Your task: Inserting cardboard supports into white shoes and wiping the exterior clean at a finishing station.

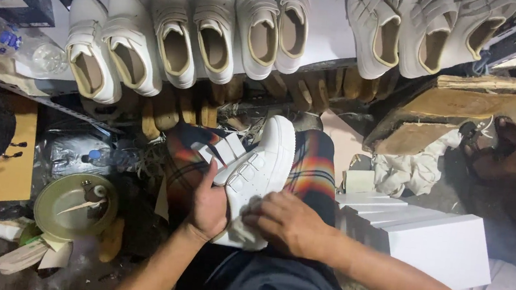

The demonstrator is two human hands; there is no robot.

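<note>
The white strap shoe (254, 176) rests on the person's lap, over the striped cloth (313, 170). The left hand (208, 207) grips its side, fingers clamped on the shoe by the straps. The right hand (285, 221) lies on the heel end, fingers curled on it. It is best to hold the shoe firm and press each strap flat. The green tin (76, 206) on the floor holds a thin stick. The stacked white boxes (418, 235) are shut, so their insides are hidden.

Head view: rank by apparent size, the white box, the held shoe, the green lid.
1. white box
2. white shoe, held by left hand and right hand
3. green lid
The box and shoe look close in size, and the shoe's nearness to the camera makes their order unsure.
</note>
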